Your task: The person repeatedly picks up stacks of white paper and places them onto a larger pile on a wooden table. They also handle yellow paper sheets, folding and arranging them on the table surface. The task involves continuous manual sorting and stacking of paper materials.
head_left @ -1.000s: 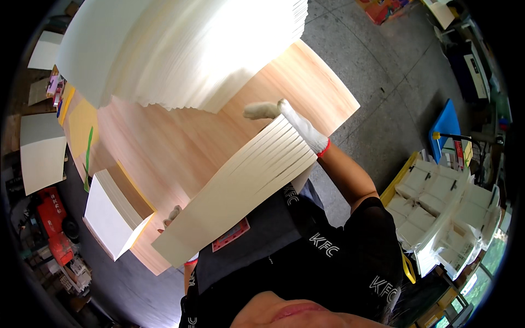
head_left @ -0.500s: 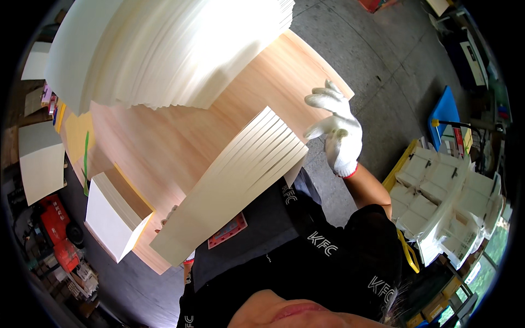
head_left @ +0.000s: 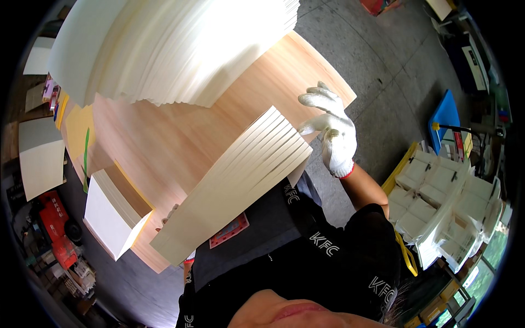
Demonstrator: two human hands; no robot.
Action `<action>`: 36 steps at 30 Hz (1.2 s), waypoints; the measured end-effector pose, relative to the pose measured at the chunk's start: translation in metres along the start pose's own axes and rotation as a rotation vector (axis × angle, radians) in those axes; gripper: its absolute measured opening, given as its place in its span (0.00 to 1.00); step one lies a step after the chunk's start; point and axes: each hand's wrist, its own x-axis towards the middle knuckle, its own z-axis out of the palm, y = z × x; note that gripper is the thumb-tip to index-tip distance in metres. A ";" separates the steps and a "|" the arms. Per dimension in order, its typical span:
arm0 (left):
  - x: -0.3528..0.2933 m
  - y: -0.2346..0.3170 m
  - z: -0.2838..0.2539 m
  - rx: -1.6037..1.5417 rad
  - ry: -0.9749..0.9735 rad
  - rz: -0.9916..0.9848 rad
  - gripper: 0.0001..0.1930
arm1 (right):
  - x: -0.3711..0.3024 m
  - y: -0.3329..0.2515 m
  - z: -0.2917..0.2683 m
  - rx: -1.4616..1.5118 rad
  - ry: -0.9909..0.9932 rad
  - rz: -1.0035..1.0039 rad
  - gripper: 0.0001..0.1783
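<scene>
A thick stack of cream paper bundles (head_left: 229, 188) is held slantwise in front of my body, its layers fanned apart at the upper right end. My left hand (head_left: 173, 209) grips its lower left end; only fingertips and a bit of glove cuff show, the rest being hidden behind the paper. In a white knit glove, my right hand (head_left: 334, 128) is open beside the upper right end, fingers spread and nothing in them. Its thumb side is close to the layers; whether it touches them I cannot tell.
A tall pile of large white sheets (head_left: 180, 49) covers the far part of the wood-grain table (head_left: 164, 142). At the table's left edge stands a white paper block (head_left: 112, 213), near a green strap (head_left: 86, 158). White bundles (head_left: 432, 191) are stacked at right.
My right hand has moved slightly left, closer to the fanned end of the stack. The stack and my left hand have barely moved.
</scene>
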 end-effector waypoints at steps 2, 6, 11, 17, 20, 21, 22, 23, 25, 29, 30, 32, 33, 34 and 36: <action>0.000 -0.003 0.000 -0.004 -0.006 0.005 0.23 | 0.000 0.000 0.001 -0.002 0.016 0.004 0.35; 0.001 -0.007 0.002 -0.011 -0.007 0.005 0.23 | 0.004 0.001 0.007 -0.001 0.030 -0.033 0.23; 0.000 -0.006 0.002 -0.002 -0.005 0.001 0.23 | 0.005 0.004 0.006 0.027 0.024 -0.042 0.17; 0.000 -0.010 0.005 -0.010 -0.011 0.000 0.22 | 0.011 0.001 0.011 0.037 0.011 -0.035 0.20; -0.001 -0.007 0.004 -0.003 -0.009 -0.007 0.22 | 0.012 0.004 0.008 0.045 -0.014 -0.041 0.21; -0.001 -0.005 0.004 -0.001 -0.010 -0.010 0.22 | 0.012 0.007 0.008 0.053 -0.015 -0.038 0.21; -0.001 -0.007 0.005 -0.006 -0.007 -0.007 0.22 | 0.012 0.008 0.009 0.054 -0.016 -0.039 0.21; -0.001 -0.009 0.007 -0.014 -0.003 -0.007 0.22 | 0.011 0.010 0.010 0.157 -0.003 0.037 0.21; 0.001 -0.013 0.010 -0.016 -0.008 -0.003 0.22 | 0.013 0.014 0.014 0.363 0.019 0.189 0.23; -0.004 -0.010 0.008 -0.012 0.010 -0.005 0.22 | 0.014 0.064 -0.015 0.247 -0.661 0.441 0.45; -0.004 -0.010 0.008 -0.008 0.013 -0.006 0.22 | 0.007 0.074 -0.009 0.026 -0.754 0.352 0.47; -0.007 -0.008 0.008 -0.007 0.015 -0.011 0.22 | -0.002 0.078 0.008 -0.412 -0.926 0.166 0.51; -0.006 -0.008 0.009 -0.006 0.017 -0.014 0.22 | -0.004 0.078 0.012 -0.226 -0.882 0.219 0.51; -0.009 -0.008 0.011 0.000 0.023 -0.016 0.22 | -0.005 0.077 0.017 -0.041 -0.840 0.263 0.50; -0.012 -0.008 0.013 0.001 0.033 -0.023 0.22 | -0.002 0.074 0.025 0.236 -0.791 0.362 0.49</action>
